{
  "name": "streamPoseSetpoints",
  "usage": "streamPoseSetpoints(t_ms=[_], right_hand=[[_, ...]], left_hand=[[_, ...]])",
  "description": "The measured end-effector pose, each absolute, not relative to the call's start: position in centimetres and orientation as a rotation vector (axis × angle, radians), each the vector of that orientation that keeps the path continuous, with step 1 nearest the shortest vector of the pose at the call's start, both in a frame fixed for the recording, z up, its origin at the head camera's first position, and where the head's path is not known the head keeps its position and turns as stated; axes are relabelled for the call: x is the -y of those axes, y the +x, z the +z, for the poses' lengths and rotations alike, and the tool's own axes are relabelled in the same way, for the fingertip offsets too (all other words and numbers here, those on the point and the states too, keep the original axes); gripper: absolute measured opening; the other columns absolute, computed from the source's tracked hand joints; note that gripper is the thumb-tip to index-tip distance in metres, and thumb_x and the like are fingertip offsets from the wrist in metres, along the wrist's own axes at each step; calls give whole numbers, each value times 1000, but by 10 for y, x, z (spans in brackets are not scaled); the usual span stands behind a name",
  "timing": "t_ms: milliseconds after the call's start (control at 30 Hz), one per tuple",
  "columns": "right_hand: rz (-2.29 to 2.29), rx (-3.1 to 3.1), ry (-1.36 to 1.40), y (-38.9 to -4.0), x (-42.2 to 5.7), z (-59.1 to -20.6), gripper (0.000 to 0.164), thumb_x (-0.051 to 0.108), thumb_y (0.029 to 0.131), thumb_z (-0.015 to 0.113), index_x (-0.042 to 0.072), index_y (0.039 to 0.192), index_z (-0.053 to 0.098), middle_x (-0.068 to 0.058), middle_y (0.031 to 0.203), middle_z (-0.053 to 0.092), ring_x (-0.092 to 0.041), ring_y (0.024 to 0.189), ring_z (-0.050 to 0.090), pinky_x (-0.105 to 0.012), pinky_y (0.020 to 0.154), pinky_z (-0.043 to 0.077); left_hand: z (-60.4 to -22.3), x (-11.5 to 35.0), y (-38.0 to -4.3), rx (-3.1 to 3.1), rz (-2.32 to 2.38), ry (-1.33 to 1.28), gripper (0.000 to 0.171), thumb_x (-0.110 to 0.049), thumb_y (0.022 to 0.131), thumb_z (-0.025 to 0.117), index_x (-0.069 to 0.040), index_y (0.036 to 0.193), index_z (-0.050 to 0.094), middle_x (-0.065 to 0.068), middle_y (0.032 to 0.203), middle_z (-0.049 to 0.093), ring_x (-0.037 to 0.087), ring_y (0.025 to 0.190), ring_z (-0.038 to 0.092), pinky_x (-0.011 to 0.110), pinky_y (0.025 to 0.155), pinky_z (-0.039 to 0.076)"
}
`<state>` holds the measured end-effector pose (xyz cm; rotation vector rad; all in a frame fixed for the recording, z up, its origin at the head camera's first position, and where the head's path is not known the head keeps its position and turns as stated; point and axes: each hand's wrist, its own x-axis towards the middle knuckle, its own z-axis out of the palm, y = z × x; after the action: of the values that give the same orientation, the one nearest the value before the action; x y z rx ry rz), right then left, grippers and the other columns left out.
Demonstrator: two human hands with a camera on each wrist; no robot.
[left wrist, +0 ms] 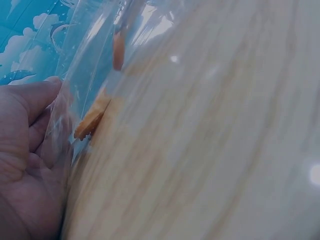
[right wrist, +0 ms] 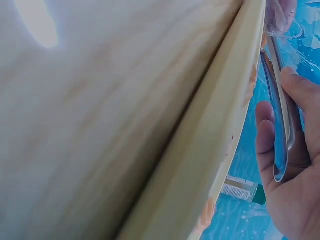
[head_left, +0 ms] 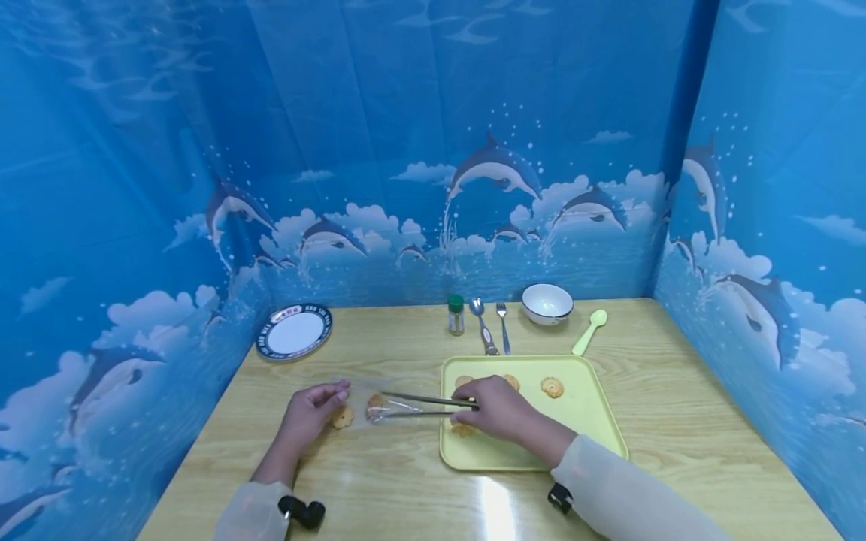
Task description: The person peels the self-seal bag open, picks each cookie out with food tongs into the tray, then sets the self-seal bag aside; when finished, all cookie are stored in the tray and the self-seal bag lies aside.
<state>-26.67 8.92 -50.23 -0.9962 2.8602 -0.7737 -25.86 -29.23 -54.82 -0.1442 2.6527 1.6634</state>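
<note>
A clear plastic bag (head_left: 361, 387) lies over the table left of center, its edge pinched by my left hand (head_left: 307, 417). One round cookie (head_left: 343, 418) shows in the bag beside the left fingers; in the left wrist view this cookie (left wrist: 93, 118) is tilted behind the film. My right hand (head_left: 501, 412) holds metal tongs (head_left: 429, 400) above the left side of a yellow tray (head_left: 588, 432). The tongs point left, with their tips inside the bag at a second cookie (head_left: 376, 406). In the right wrist view, the thumb and fingers grip the tongs (right wrist: 280, 167) on both sides.
Several more cookies (head_left: 552, 387) lie on the tray, some partly hidden by the right hand. Behind it are a green-capped jar (head_left: 456, 315), a spoon (head_left: 483, 324), a fork (head_left: 504, 327), a white bowl (head_left: 546, 303) and a light-green spoon (head_left: 591, 330). A dark-rimmed plate (head_left: 295, 332) sits back left.
</note>
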Motion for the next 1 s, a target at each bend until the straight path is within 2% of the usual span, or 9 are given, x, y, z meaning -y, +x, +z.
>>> streamPoseSetpoints(t_ms=[167, 367, 667, 833, 1000], right_hand=[[-816, -2871, -972, -260, -101, -503, 26, 40, 89, 78, 22, 108, 77, 11, 99, 78, -5, 88, 70, -32, 82, 59], [-800, -2895, -990, -256, -112, -505, 22, 40, 90, 77, 27, 108, 77, 16, 102, 77, -5, 95, 71, -35, 89, 59], [-807, -2882, -993, -255, -117, -508, 25, 42, 90, 76, 26, 109, 77, 15, 101, 77, 3, 87, 67, -28, 82, 59], [-836, -2867, -993, -255, -116, -509, 27, 41, 89, 78, 25, 110, 77, 14, 102, 77, 1, 89, 68, -30, 84, 60], [-863, -2849, -1012, -255, -114, -510, 28, 39, 87, 80, 23, 109, 77, 11, 99, 78, 2, 85, 68, -27, 81, 59]], left_hand=[[-548, 292, -259, -2651, 1672, -140, 28, -38, 96, 71, -18, 115, 73, -1, 140, 66, 26, 140, 53, 52, 121, 37], [-550, 294, -259, -2654, 1690, -129, 30, -40, 94, 72, -17, 114, 73, -1, 139, 66, 26, 138, 55, 51, 121, 37], [-551, 294, -258, -2650, 1688, -144, 32, -42, 93, 73, -18, 114, 73, -1, 139, 66, 26, 139, 54, 52, 121, 36], [-551, 294, -259, -2652, 1694, -127, 32, -41, 94, 73, -17, 115, 73, -1, 139, 66, 26, 139, 54, 52, 121, 36], [-551, 294, -259, -2657, 1688, -119, 33, -43, 93, 72, -18, 115, 73, -1, 139, 66, 26, 139, 54, 52, 121, 37]])
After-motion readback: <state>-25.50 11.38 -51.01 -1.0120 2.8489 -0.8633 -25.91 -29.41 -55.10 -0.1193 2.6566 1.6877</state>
